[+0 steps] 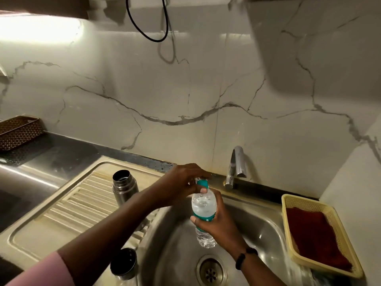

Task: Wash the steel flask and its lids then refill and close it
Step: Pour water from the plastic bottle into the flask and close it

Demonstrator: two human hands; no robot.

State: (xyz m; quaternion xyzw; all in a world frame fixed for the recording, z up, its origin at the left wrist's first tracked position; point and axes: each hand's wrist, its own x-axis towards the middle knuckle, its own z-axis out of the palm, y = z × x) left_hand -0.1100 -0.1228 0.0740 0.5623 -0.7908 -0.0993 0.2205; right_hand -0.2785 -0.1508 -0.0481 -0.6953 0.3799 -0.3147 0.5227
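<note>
The steel flask point(124, 186) stands upright and uncapped on the ribbed drainboard, left of my arms. A dark steel cup lid point(124, 263) sits near the front edge of the drainboard. Over the sink bowl I hold a clear plastic water bottle point(204, 211) with a teal label. My right hand point(219, 221) grips its body. My left hand point(185, 182) pinches the bottle's teal cap point(202, 183) at the top. The flask's other lid is not visible.
The steel sink point(257, 221) has a drain point(210, 271) at the bottom. A chrome tap point(236, 166) stands at the back rim. A yellow basket point(288, 205) with a red cloth sits on the right. A brown basket point(19, 132) stands far left.
</note>
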